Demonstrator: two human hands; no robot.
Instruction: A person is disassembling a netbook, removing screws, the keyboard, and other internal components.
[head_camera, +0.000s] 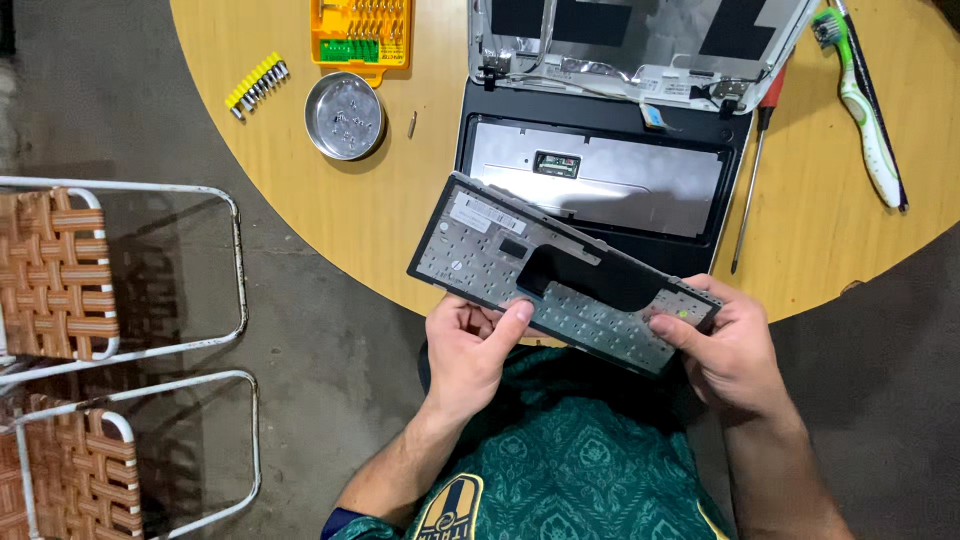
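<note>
My left hand (468, 350) hides the keyboard's (560, 275) near edge; its key side faces away from me. The laptop lid (640, 40) and orange bit case (360, 35) run off the far edge. The tray's (345, 115) screws are too small to count

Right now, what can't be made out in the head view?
- keyboard: key side faces down, hidden.
- left hand, right hand: fingers underneath hidden by keyboard.
- metal dish: contents too small to tell.
- laptop: lid cut off by top edge.
</note>
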